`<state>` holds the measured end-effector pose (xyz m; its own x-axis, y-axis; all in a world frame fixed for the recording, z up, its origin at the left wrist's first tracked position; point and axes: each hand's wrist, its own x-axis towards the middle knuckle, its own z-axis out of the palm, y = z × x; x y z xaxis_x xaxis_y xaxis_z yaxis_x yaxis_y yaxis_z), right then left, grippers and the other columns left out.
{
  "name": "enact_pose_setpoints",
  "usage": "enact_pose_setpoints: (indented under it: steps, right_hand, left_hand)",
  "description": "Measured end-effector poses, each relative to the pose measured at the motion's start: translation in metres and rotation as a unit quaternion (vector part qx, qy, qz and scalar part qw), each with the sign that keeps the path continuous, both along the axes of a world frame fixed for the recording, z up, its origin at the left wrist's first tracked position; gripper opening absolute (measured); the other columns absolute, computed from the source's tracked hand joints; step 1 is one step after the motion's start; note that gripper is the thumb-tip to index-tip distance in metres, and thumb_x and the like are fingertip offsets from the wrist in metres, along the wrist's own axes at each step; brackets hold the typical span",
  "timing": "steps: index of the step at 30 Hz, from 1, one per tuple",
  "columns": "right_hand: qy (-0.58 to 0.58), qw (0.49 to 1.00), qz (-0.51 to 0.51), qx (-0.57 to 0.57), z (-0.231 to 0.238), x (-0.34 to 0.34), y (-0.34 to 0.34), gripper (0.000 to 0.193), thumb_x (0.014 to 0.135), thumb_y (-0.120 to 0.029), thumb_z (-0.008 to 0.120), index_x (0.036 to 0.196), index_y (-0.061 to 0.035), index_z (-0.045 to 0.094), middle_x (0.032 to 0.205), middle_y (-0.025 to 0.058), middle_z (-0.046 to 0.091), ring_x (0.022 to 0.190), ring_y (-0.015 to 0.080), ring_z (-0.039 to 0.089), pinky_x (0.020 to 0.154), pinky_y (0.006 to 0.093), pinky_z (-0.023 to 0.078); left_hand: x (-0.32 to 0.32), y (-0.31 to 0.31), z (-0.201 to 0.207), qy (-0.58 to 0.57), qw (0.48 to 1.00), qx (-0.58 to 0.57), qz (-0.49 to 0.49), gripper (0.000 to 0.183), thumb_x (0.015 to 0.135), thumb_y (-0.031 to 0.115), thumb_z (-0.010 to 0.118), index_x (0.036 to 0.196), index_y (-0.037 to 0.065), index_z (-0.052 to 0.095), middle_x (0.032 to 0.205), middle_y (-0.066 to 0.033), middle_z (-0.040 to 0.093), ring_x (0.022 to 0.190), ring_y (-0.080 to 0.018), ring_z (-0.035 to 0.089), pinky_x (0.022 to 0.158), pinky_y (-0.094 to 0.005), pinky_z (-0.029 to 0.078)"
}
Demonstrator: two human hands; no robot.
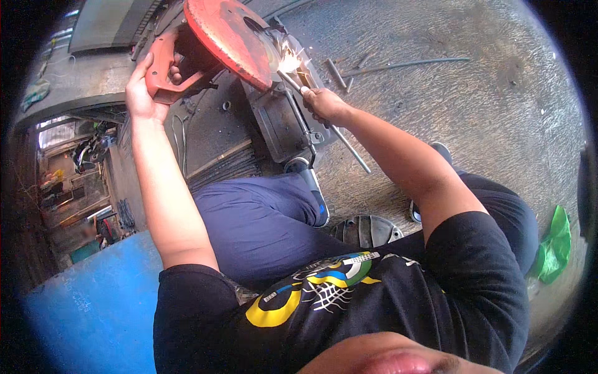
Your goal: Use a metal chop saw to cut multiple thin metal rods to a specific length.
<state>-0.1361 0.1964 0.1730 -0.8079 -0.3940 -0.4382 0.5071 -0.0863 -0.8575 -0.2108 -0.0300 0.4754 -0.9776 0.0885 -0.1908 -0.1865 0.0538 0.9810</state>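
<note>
My left hand (144, 93) is wrapped around the red handle of a cut-off saw (227, 40), whose large round red guard tilts over the grey base (277, 128). Bright sparks (289, 59) fly where the blade area meets the work; the guard hides most of the blade. In my right hand (327, 107) is a thin metal rod (354, 151), gripped close to the sparks. Its far end lies at the saw, while the other end sticks out toward me past my fingers. Both hands are closed.
Short metal pieces (336, 73) and a long rod (405, 65) lie on the floor beyond the saw. A ribbed grey disc (367, 230) sits between my feet. Several bars (227, 165) lie left of the base. A blue surface (99, 305) and a green bag (554, 246) flank me.
</note>
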Motion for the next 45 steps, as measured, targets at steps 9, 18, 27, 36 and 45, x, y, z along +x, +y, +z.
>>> enact_pose_setpoints:
  steps: [9, 18, 27, 36, 45]
  right_hand:
    - [0.122, 0.965, -0.036, 0.23, 0.004, -0.004, 0.0, 0.047, 0.092, -0.047, 0.046, 0.094, -0.0035, 0.064, 0.08, 0.0186, 0.064, 0.077, 0.033, 0.064, 0.072, 0.042, 0.048]
    - [0.178, 0.948, -0.071, 0.253, 0.006, 0.0, 0.001, 0.045, 0.09, -0.046, 0.05, 0.101, -0.0047, 0.063, 0.094, 0.0218, 0.064, 0.095, 0.039, 0.059, 0.083, 0.0435, 0.045]
    - [-0.064, 0.986, -0.004, -0.154, -0.004, -0.004, 0.012, 0.038, 0.093, -0.039, 0.049, 0.093, -0.0022, 0.061, 0.068, 0.0045, 0.052, 0.057, 0.0106, 0.048, 0.047, 0.0269, 0.038]
    - [-0.029, 0.99, -0.018, -0.135, 0.019, -0.001, 0.013, 0.023, 0.091, -0.028, 0.057, 0.083, -0.0063, 0.053, 0.065, -0.002, 0.044, 0.052, 0.0086, 0.042, 0.045, 0.0255, 0.034]
    - [0.017, 0.999, -0.02, -0.046, 0.018, -0.003, 0.012, 0.021, 0.089, -0.024, 0.061, 0.085, -0.0052, 0.053, 0.062, -0.0005, 0.044, 0.049, 0.0091, 0.041, 0.044, 0.0256, 0.034]
  left_hand:
    - [0.0, 0.002, 0.001, -0.007, 1.0, -0.002, -0.007, 0.045, 0.094, 0.028, 0.044, 0.126, -0.004, 0.043, 0.102, -0.0178, 0.059, 0.082, -0.0211, 0.058, 0.073, -0.0325, 0.05]
    - [0.002, 0.006, 0.0, 0.008, 1.0, -0.008, 0.015, 0.042, 0.091, 0.028, 0.049, 0.12, -0.003, 0.049, 0.095, -0.0141, 0.062, 0.076, -0.0182, 0.059, 0.068, -0.0295, 0.051]
    - [0.005, 0.009, 0.001, 0.005, 1.0, -0.006, 0.02, 0.043, 0.091, 0.029, 0.048, 0.122, -0.002, 0.047, 0.098, -0.0155, 0.061, 0.077, -0.0192, 0.059, 0.068, -0.0311, 0.051]
    - [0.002, 0.004, 0.0, -0.004, 1.0, 0.005, 0.012, 0.045, 0.091, 0.029, 0.049, 0.122, -0.003, 0.047, 0.098, -0.0155, 0.061, 0.079, -0.0193, 0.059, 0.069, -0.0313, 0.051]
    - [0.001, 0.004, -0.002, -0.003, 1.0, 0.006, 0.029, 0.045, 0.09, 0.029, 0.05, 0.121, -0.004, 0.047, 0.098, -0.0157, 0.061, 0.079, -0.0199, 0.059, 0.07, -0.0316, 0.052]
